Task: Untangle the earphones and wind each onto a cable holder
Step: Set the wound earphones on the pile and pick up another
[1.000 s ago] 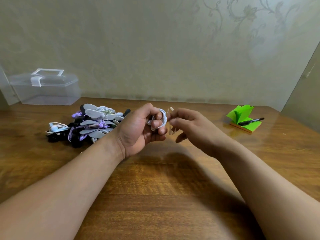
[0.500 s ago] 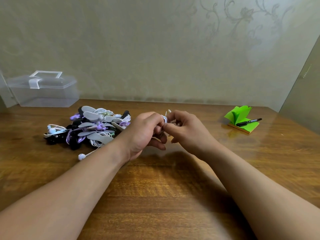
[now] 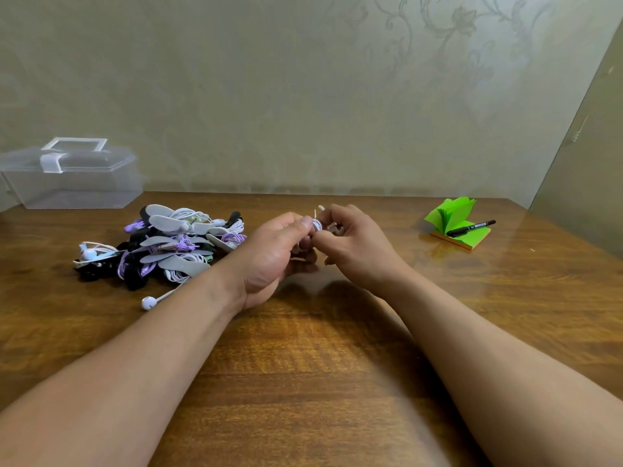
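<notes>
Both hands meet above the middle of the wooden table (image 3: 303,382). My left hand (image 3: 269,257) grips a small coil of white earphone cable (image 3: 317,225), thumb pressed on its top. My right hand (image 3: 354,244) pinches the same coil from the right, and a short white cable end sticks up behind its fingers. Most of the coil is hidden by the fingers. To the left lies a pile of earphones and grey cable holders (image 3: 168,246), white, purple and black. One loose white earbud (image 3: 147,302) trails out of the pile toward me.
A clear plastic box with a handle (image 3: 70,178) stands at the back left against the wall. A green sticky-note pad (image 3: 455,225) with a black marker (image 3: 472,228) on it lies at the right.
My hands have closed together around the white coil and dropped lower toward the table. The camera has tilted slightly, and a loose earbud now shows at the pile's near side.
</notes>
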Tool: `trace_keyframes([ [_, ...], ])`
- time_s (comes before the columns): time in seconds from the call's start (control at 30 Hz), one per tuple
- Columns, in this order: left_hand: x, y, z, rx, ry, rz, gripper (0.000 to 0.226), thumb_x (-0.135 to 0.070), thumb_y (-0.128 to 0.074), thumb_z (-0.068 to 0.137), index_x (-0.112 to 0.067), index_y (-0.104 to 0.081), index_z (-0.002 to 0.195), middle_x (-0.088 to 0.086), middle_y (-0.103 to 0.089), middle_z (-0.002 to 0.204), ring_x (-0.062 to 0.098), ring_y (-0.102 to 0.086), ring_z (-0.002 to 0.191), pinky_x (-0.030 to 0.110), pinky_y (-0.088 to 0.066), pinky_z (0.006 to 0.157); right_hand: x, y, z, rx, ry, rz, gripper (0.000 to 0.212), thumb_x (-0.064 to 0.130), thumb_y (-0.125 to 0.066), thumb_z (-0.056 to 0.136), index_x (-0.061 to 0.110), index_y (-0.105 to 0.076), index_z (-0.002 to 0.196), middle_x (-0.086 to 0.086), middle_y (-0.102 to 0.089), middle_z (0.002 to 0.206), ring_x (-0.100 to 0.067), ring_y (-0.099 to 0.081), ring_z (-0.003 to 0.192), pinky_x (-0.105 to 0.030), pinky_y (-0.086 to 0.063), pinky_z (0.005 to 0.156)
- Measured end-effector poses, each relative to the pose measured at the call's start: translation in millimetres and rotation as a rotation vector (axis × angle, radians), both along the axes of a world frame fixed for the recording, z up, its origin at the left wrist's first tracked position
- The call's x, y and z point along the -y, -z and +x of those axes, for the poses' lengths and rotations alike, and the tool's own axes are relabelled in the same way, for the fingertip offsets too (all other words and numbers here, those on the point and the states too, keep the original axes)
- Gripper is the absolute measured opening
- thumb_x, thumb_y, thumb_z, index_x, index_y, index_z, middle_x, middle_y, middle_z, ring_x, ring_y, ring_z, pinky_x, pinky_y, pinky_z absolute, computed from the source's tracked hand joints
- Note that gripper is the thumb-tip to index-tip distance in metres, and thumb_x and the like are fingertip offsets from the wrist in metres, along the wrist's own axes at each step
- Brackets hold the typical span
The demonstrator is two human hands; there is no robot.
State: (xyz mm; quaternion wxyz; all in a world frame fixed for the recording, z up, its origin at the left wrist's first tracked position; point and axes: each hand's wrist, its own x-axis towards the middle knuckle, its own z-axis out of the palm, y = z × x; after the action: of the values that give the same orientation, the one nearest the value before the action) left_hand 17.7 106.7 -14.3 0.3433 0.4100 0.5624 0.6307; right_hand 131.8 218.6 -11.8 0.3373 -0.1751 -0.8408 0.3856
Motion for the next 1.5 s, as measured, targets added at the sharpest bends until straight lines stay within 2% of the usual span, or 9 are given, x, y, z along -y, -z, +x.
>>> trace_keyframes([
  [0.07, 0.2, 0.4, -2.8, -0.068, 0.001, -0.001, 0.032, -0.029, -0.046, 0.109, -0.025, -0.064, 0.082, 0.004, -0.053, 0.091, 0.022, -0.044, 0.09, 0.04, -0.039, 0.087, 0.1, 0.9, -0.5, 0.005, 0.014, 0.024, 0.023, 0.053, -0.069, 0.074, 0.031, -0.067, 0.082, -0.001, -0.056, 0.101, -0.019, -0.063, 0.084, -0.046, -0.06, 0.079],
  [0.2, -3.9, 0.2, -5.2, -0.054, -0.076, 0.089, 0.026, -0.02, -0.044, 0.11, -0.011, -0.056, 0.09, -0.005, -0.057, 0.075, 0.008, -0.052, 0.073, 0.029, -0.045, 0.083, -1.8, 5.2, -2.8, -0.031, -0.043, -0.024, 0.013, 0.033, -0.07, 0.096, 0.02, -0.071, 0.099, -0.01, -0.057, 0.111, -0.028, -0.068, 0.092, -0.048, -0.063, 0.074],
  [0.37, -9.2, -4.6, -2.4, 0.093, -0.11, 0.2, 0.028, -0.018, -0.04, 0.111, -0.007, -0.051, 0.088, -0.004, -0.063, 0.066, 0.014, -0.064, 0.069, 0.04, -0.05, 0.083, 3.5, 9.8, -8.9, -0.06, -0.037, -0.024, 0.021, 0.037, -0.067, 0.1, 0.018, -0.074, 0.105, -0.01, -0.059, 0.108, -0.026, -0.066, 0.098, -0.044, -0.064, 0.072],
  [0.5, -11.4, -2.9, 0.4, 0.198, -0.129, 0.154, 0.026, -0.023, -0.044, 0.11, -0.005, -0.059, 0.121, 0.012, -0.062, 0.093, 0.025, -0.054, 0.091, 0.043, -0.042, 0.088, 5.2, 8.4, -12.4, -0.08, 0.074, -0.019, 0.034, 0.055, -0.072, 0.084, 0.022, -0.072, 0.091, -0.005, -0.056, 0.103, -0.025, -0.063, 0.095, -0.055, -0.058, 0.081],
  [0.6, -8.7, -2.3, 2.9, 0.239, -0.125, 0.095, 0.034, -0.025, -0.044, 0.109, -0.004, -0.063, 0.127, 0.014, -0.065, 0.107, 0.027, -0.056, 0.1, 0.044, -0.04, 0.092, 4.2, 5.8, -11.6, -0.066, 0.058, 0.003, 0.018, 0.045, -0.075, 0.087, 0.027, -0.072, 0.088, -0.006, -0.055, 0.102, -0.02, -0.062, 0.091, -0.05, -0.058, 0.08],
  [0.73, -9.3, 0.5, 0.5, 0.245, -0.08, 0.084, 0.027, -0.029, -0.043, 0.11, -0.018, -0.066, 0.121, 0.005, -0.073, 0.107, 0.019, -0.062, 0.1, 0.046, -0.043, 0.097, 4.5, 4.9, -11.8, -0.023, 0.085, 0.076, 0.013, 0.033, -0.073, 0.091, 0.026, -0.068, 0.082, -0.001, -0.051, 0.097, -0.003, -0.051, 0.08, -0.022, -0.04, 0.067],
  [0.97, -10.5, 0.2, 5.5, 0.165, -0.059, 0.07, 0.029, -0.031, -0.04, 0.112, -0.029, -0.058, 0.089, -0.008, -0.071, 0.092, 0.014, -0.058, 0.097, 0.046, -0.043, 0.095, 5.8, 9.3, -17.4, 0.022, 0.183, 0.136, 0.017, 0.039, -0.066, 0.089, 0.023, -0.065, 0.085, -0.001, -0.05, 0.095, -0.008, -0.051, 0.082, -0.034, -0.045, 0.067],
  [1.2, -11.6, 0.7, 2.5, 0.185, -0.155, 0.102, 0.031, -0.022, -0.046, 0.108, -0.02, -0.055, 0.079, 0.004, -0.061, 0.083, 0.024, -0.053, 0.093, 0.048, -0.044, 0.088, 2.7, 10.9, -12.8, 0.171, 0.059, 0.228, 0.024, 0.038, -0.038, 0.108, 0.023, -0.053, 0.098, -0.002, -0.045, 0.099, -0.018, -0.051, 0.09, -0.048, -0.051, 0.082],
  [1.5, -6.6, 0.8, 0.8, 0.168, -0.088, 0.118, 0.036, -0.02, -0.04, 0.111, -0.016, -0.046, 0.075, -0.001, -0.062, 0.078, 0.015, -0.06, 0.077, 0.041, -0.048, 0.083, -7.1, 12.8, -9.4, 0.087, -0.063, 0.183, 0.035, 0.034, -0.042, 0.112, 0.016, -0.057, 0.086, -0.007, -0.056, 0.085, -0.022, -0.048, 0.102, -0.057, -0.054, 0.081],
])
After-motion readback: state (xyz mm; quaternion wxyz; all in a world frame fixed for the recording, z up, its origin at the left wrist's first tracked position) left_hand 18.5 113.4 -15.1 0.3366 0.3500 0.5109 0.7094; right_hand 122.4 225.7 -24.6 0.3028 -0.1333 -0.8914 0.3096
